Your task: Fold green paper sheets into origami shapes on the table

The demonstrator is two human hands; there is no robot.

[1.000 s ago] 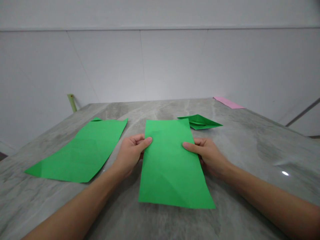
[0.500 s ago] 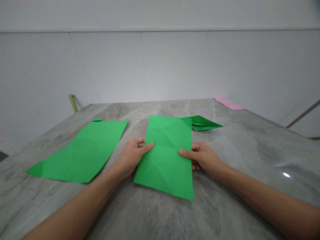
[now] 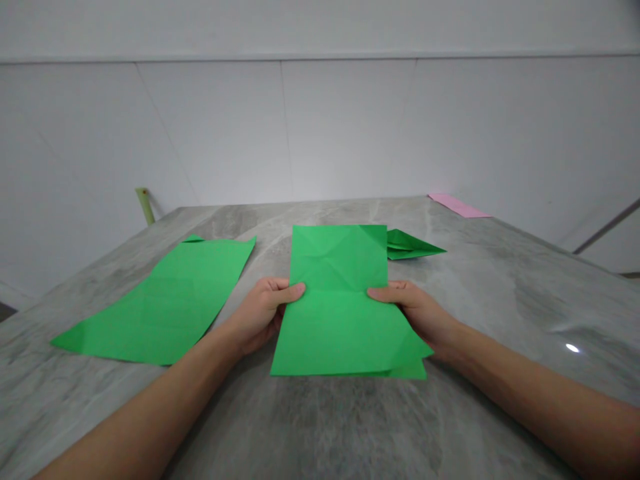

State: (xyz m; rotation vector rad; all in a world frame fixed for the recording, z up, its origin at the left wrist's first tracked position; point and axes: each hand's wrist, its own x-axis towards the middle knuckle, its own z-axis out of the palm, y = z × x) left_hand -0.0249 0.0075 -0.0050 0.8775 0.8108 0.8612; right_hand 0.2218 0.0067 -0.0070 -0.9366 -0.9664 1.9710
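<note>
Green paper dominates, on a grey marble-look worktop w/ a white panelled wall behind. Far left, at the worktop's back corner, a short olive-green post leans by the wall. Next, a flat green sheet lies spread on the worktop, faintly creased, its far left corner turned over a bit. It's untouched, just beside the left forearm.

The left hand grips the left edge of the creased green sheet: thumb on top pointing inward, other fingers curled under the paper. That sheet sits centre, straight in front of the person, btwn both hands. A horizontal crease runs across it at thumb level. The far half tilts up and shows diagonal fold lines; the near half slopes down toward the camera. At its near right corner a second layer sticks out from under. Can't tell whether the near edge touches the worktop.

The right hand pinches the right edge at the same crease, thumb on top, fingers beneath. Behind the sheet's far right corner, partly hidden by it, a folded green piece lies on the worktop. Further back right, a pink paper lies flat at the worktop's far edge, well apart from the rest. Near right, a small glare spot shows on the surface.
</note>
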